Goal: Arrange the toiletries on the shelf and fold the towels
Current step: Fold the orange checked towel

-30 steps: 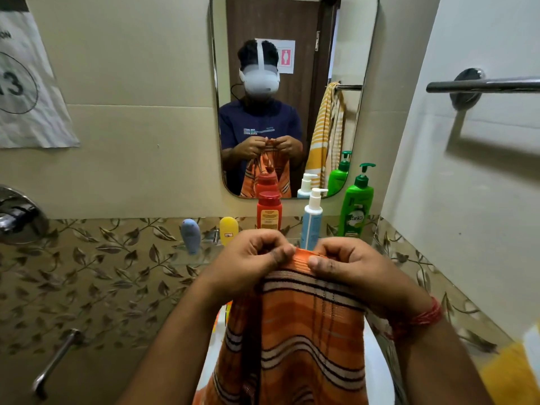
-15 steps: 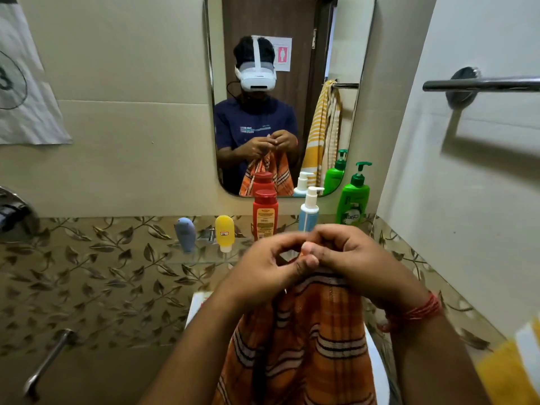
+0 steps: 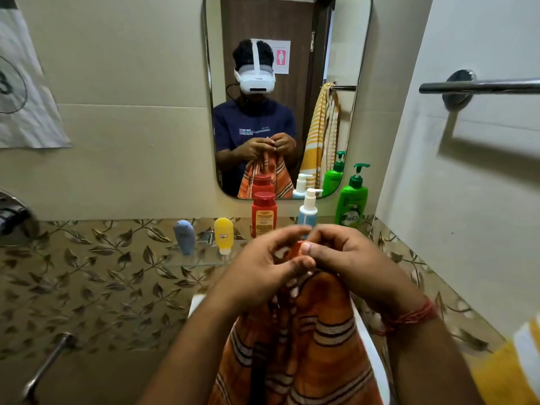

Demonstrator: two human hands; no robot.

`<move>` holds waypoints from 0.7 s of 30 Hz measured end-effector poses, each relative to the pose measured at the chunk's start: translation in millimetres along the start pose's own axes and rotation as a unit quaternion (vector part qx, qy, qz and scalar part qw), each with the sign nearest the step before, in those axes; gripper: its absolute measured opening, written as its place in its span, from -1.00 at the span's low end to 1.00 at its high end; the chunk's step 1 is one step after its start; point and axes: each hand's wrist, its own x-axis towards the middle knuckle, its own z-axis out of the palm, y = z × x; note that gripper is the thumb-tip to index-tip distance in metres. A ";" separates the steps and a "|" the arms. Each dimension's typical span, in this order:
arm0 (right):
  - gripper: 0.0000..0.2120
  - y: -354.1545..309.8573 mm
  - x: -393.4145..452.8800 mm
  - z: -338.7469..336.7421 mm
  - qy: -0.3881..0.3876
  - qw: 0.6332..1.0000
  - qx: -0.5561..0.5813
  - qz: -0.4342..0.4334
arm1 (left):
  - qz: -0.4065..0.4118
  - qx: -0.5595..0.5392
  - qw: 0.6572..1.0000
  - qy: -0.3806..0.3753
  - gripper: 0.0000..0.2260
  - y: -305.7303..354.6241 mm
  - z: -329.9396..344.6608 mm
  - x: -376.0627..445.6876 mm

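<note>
An orange striped towel (image 3: 315,340) hangs down in front of me over the white basin. My left hand (image 3: 260,270) and my right hand (image 3: 347,258) meet at its top edge, each pinching the bunched cloth between thumb and fingers. Behind them a glass shelf (image 3: 201,260) carries a blue-grey tube (image 3: 184,236), a yellow tube (image 3: 223,235), a red bottle (image 3: 264,213), a white-and-blue pump bottle (image 3: 308,209) and a green pump bottle (image 3: 352,200).
A mirror (image 3: 286,97) above the shelf reflects me and a yellow striped towel on a rail. A chrome towel bar (image 3: 479,86) is on the right wall. A yellow towel (image 3: 511,372) shows at the bottom right. A tap handle (image 3: 43,366) is at lower left.
My hands have come together, gathering the towel's top edge from spread flat into a narrow bunch. The view has shifted slightly.
</note>
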 end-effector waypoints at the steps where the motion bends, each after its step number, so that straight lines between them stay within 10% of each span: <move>1: -0.83 0.8 0.8 0.5 0.007 1.000 -0.006 -0.007 | 0.007 0.023 1.000 -0.005 -0.75 0.7 1.5 0.3; 16: -0.76 20.6 -10.2 -2.0 0.008 0.967 0.253 0.000 | -0.012 -0.188 0.981 0.042 -0.82 10.8 -10.5 -14.6; 21: -0.74 25.8 -18.2 -9.2 -0.041 0.989 0.138 0.014 | -0.015 -0.268 0.958 0.095 -0.84 7.9 -18.3 -18.4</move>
